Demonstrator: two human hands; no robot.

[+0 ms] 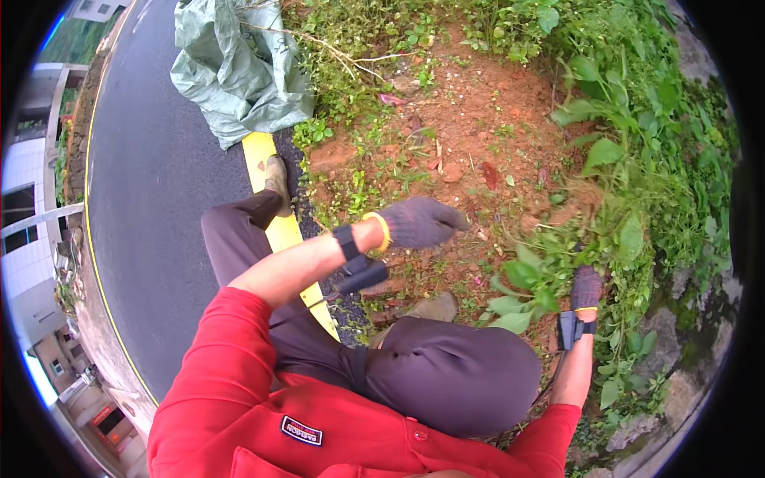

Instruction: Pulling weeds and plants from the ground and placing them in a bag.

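My left hand [421, 222], in a dark knitted glove with a yellow cuff, hangs over the reddish soil [478, 149]. Its fingers lie close together; nothing shows in them, but the palm side is hidden. Farther right, my gloved right hand [587, 288] grips a bunch of green weeds [538, 272] with broad leaves. Brown, root-like strands [583, 200] show above this hand, and leaves cover part of its fingers. Low weeds and a few reddish dry leaves [489, 175] are scattered over the soil.
A crumpled green woven plastic sheet or sack [257, 77] lies at the upper left, partly over the yellow line [287, 233] along the asphalt road [149, 149]. Thin dry twigs [334, 51] lie beside it. Dense weeds [657, 119] and mossy rocks [657, 334] border the right side.
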